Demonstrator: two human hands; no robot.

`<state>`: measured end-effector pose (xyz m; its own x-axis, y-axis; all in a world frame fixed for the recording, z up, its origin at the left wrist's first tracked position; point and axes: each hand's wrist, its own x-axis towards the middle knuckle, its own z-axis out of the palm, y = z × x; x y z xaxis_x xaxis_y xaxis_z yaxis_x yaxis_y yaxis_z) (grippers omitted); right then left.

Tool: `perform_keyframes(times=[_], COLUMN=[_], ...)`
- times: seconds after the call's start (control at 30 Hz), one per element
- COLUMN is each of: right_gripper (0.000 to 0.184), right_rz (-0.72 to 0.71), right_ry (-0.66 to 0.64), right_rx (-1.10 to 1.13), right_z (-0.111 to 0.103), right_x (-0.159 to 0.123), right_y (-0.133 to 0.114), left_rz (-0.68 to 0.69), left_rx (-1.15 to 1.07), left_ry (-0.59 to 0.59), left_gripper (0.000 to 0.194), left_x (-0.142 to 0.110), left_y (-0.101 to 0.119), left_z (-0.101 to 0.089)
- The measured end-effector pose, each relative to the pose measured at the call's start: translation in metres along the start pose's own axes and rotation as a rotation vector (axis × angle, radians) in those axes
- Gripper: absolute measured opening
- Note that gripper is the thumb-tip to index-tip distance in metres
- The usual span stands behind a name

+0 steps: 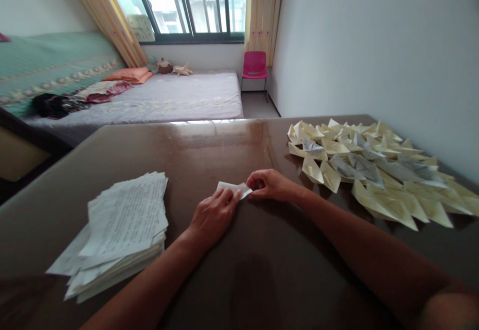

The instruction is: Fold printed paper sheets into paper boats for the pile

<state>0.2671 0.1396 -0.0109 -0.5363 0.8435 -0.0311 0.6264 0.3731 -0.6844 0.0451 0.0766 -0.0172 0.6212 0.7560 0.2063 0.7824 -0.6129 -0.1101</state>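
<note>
A small folded piece of white paper (229,186) lies on the brown table between my hands. My left hand (216,212) rests over its near left part, fingers pressed down on it. At its right end, my right hand (270,185) pinches the corner between thumb and curled fingers. To the left of my left forearm sits a stack of printed paper sheets (125,215), its edges uneven. On the right, beyond my right forearm, several folded paper boats (322,170) stand in close rows, most of them cream and some of them grey with print.
The glossy brown table (209,145) reaches from me toward a bed (194,93) with pillows and soft toys. A pink chair (255,66) stands below the window's right curtain. A white wall (374,46) runs along the right side, close to the boats.
</note>
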Motion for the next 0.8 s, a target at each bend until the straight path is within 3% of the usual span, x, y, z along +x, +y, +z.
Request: perform_keyframes(times=[0.23,0.43,0.67,0.8], right_gripper=[0.018,0.028,0.03,0.029], right_rz=[-0.121,-0.306,-0.334,-0.287], right_ry=[0.075,0.012,-0.024,-0.036], right_rx=[-0.14,-0.38,-0.444,-0.304], right_z=[0.003,-0.002,-0.008,-0.007], right_x=[-0.006,-0.014,-0.016,-0.015], right_y=[-0.001,-0.004,-0.003,0.001], left_rz=[-0.061,-0.062,-0.067,-0.088], left_rx=[-0.075,-0.115,-0.136,-0.166], left_ry=[-0.069,-0.079,-0.057,-0.091], left_gripper=[0.036,0.034,0.037,0.034], left_x=[0.006,0.006,0.007,0.01], left_y=[-0.001,-0.001,-0.002,-0.003], left_z=[-0.006,-0.007,-0.007,-0.011])
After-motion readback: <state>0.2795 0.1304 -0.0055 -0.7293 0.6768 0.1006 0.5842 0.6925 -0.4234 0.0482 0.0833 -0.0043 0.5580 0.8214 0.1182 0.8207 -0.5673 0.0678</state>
